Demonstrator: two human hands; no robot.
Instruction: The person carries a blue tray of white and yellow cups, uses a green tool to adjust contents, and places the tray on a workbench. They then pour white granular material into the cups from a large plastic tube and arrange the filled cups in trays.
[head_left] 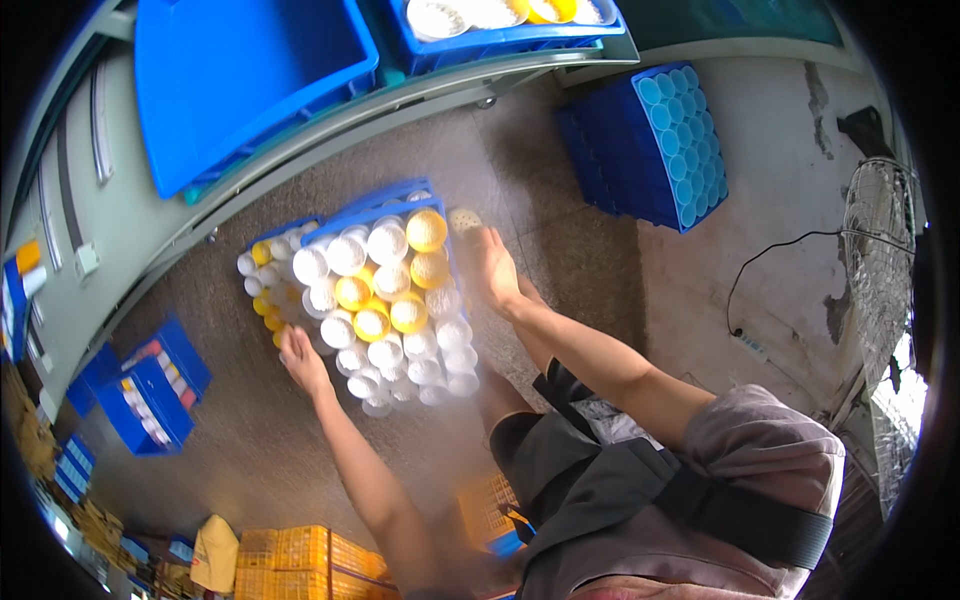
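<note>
A blue crate (pixel 330 222) packed with rows of round, cup-like white pieces (pixel 388 240) and several yellow ones (pixel 372 320) is between my two hands, in front of my legs. At its lower left side my left hand (pixel 304 362) grips the edge, fingers bent around it. My right hand (pixel 492 272) is against the upper right side, its fingertips partly hidden by the crate. Behind it on the left, a second load of similar white and yellow pieces (pixel 262 254) shows, partly covered.
Along the upper left runs a bench (pixel 290 128) bearing a blue bin (pixel 255 90) and a bin of white and yellow pieces (pixel 500 40). Stacked blue crates with light-blue round openings (pixel 680 140) stand right. Blue boxes (pixel 150 395), yellow crates (pixel 285 560) and a fan (pixel 880 230) surround me.
</note>
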